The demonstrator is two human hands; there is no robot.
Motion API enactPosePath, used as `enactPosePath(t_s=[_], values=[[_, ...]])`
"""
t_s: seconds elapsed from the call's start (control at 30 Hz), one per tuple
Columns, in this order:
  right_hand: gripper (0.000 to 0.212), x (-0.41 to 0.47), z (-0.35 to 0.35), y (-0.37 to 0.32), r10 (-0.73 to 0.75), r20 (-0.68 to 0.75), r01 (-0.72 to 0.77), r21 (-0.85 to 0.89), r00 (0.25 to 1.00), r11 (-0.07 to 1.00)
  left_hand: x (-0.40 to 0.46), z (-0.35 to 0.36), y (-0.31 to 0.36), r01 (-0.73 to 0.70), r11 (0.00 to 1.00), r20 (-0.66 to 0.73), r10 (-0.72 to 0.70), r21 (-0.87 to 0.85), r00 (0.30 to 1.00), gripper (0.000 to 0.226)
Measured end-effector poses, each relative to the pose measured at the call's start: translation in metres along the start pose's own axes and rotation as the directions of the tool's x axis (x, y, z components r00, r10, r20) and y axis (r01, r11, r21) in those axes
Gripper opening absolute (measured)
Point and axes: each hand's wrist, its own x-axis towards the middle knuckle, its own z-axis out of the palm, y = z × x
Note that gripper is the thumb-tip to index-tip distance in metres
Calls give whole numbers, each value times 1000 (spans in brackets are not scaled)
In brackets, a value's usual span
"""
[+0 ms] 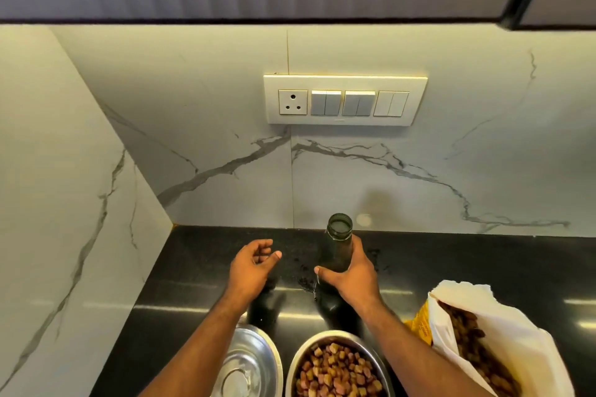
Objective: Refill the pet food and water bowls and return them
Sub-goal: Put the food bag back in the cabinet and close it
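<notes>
A dark bottle with no cap stands upright on the black counter, and my right hand is wrapped around its body. My left hand hovers just left of it, fingers curled loosely, holding nothing that I can see. Close to me, a steel bowl is full of brown kibble. To its left sits a second steel bowl, shiny inside, partly hidden by my left forearm.
An open white food bag with kibble inside lies at the right front. Marble walls close the counter at the back and left. A switch plate with a socket hangs on the back wall. Small wet specks dot the counter near the bottle.
</notes>
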Motion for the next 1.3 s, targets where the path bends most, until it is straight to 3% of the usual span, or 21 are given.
enactPosePath(t_s=[0.47,0.73,0.9,1.03,1.2,1.3], values=[[109,-5,-3,-7,17,16,-17,-1,1000,1000,7,4,-2,-1,1000,61,1,-2,998,36],[118,-30,-30,-46,-197,-34,198,59,980,978,-25,-12,35,-98,995,10,98,1,995,34],[114,-57,-58,-99,-407,-84,412,48,909,910,-61,-26,63,-197,980,-35,198,30,980,39],[106,-80,-81,-150,-573,-122,583,61,810,811,-93,-40,88,-269,961,-85,274,71,958,38],[96,-127,-109,-233,-739,-119,742,241,663,626,-132,-61,124,-366,920,-201,389,144,899,40],[89,-155,-122,-274,-760,-181,746,427,624,511,-163,-75,153,-424,889,-291,458,174,840,41]])
